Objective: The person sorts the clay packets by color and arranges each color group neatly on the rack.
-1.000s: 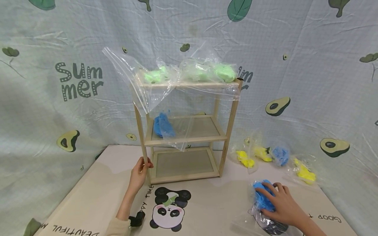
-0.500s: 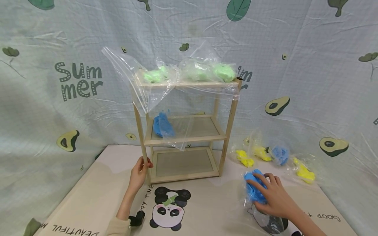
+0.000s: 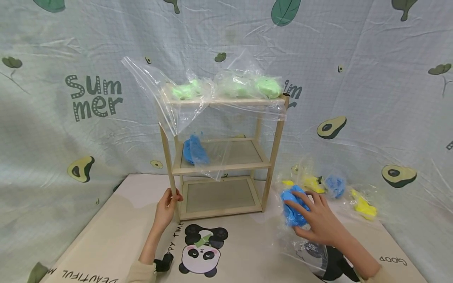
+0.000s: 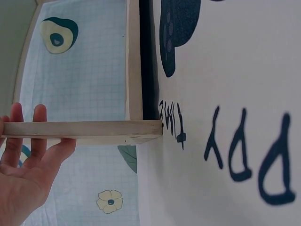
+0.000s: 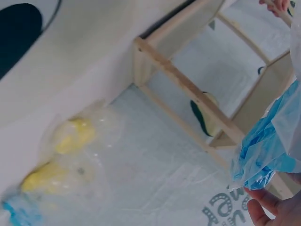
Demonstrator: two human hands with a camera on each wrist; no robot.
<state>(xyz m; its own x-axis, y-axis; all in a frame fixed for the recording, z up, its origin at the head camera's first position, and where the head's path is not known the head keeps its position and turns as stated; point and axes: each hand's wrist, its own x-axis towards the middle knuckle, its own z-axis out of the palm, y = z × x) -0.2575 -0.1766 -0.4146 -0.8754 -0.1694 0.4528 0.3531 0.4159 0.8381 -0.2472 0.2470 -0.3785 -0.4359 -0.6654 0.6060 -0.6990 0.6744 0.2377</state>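
My left hand [image 3: 165,209] holds the front left post of a three-tier wooden shelf [image 3: 219,217], low down near the bottom tier. In the left wrist view that post [image 4: 89,128] crosses the fingers of my left hand [image 4: 28,181]. Over the table to the right of the shelf, my right hand [image 3: 321,221] grips a clear plastic bag with a crumpled blue lump [image 3: 292,206], fingers spread over its side. The same blue bag [image 5: 268,146] shows at the right edge of the right wrist view. Its loose clear end trails below the hand.
Bags with pale green lumps [image 3: 268,87] lie on the top tier, one hanging over its left edge. A blue bag [image 3: 194,150] sits at the middle tier's left. Yellow bags [image 3: 364,205] and another blue bag [image 3: 335,186] lie at the table's back right, before a printed curtain [image 3: 371,98].
My right hand has carried the blue bag up and left, from the table's front right toward the shelf; it now overlaps a yellow bag. My left hand has stayed on the post.
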